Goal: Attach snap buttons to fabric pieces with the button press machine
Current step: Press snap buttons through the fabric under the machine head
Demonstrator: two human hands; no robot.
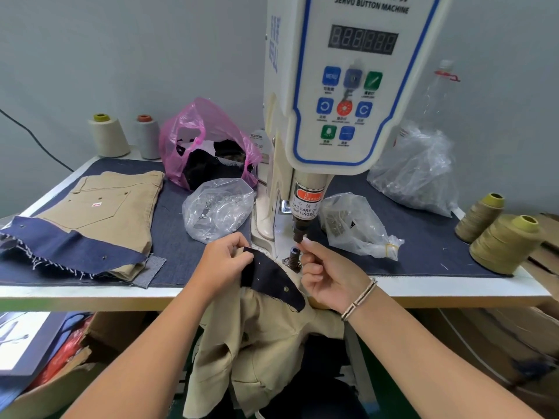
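Both hands work close: the left hand (pixel 225 259) pinches the navy fabric piece (pixel 272 278), the right hand (pixel 328 275) pinches something small at the upper die (pixel 299 234). If the press fires, those fingertips (pixel 304 244) would likely be crushed.

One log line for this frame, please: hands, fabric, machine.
left hand: pinches navy fabric | right hand: fingertips at upper die, snap too small to confirm | lower die: bare | stage: loading, fabric not yet placed

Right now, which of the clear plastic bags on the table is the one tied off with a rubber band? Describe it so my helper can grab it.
Start at the white button machine in the middle of the table. Just right of its lower die, near the table's front edge, lies a small clear bag holding brass-coloured pieces. Unlike the other clear bags, its neck is cinched with a yellow rubber band.
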